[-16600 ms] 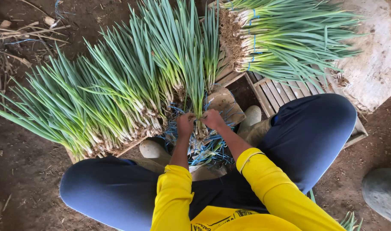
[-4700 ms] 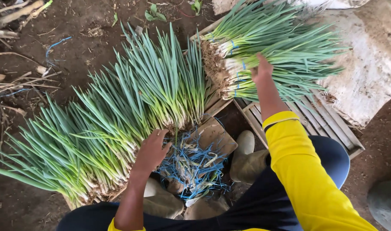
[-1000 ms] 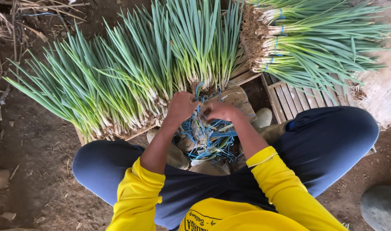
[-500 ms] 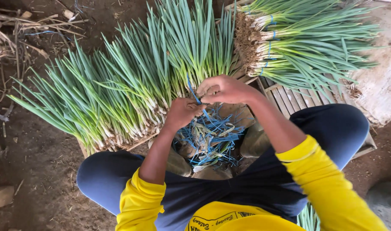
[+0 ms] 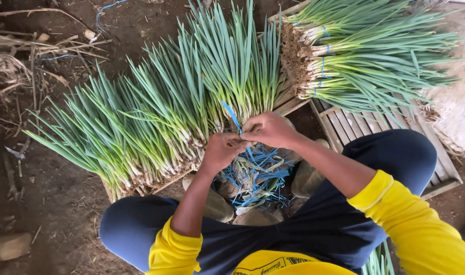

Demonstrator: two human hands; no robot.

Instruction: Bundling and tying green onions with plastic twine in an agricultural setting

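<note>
From the head camera, both hands meet in the middle, just in front of the person's knees. The left hand (image 5: 223, 150) and the right hand (image 5: 267, 128) each pinch the same blue strip (image 5: 232, 116), which sticks up between them (its end points at the green onions (image 5: 156, 112)). More blue strips (image 5: 255, 175) lie in a pile just below. The step looks like pulling one strip free; next it needs a firm tug. Both wrists bend inward, fingers closed tight.

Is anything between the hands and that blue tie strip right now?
Nothing visible. Both the left hand and right hand already pinch the blue strip directly, above the pile of blue ties, beside the fanned green onions.
</note>
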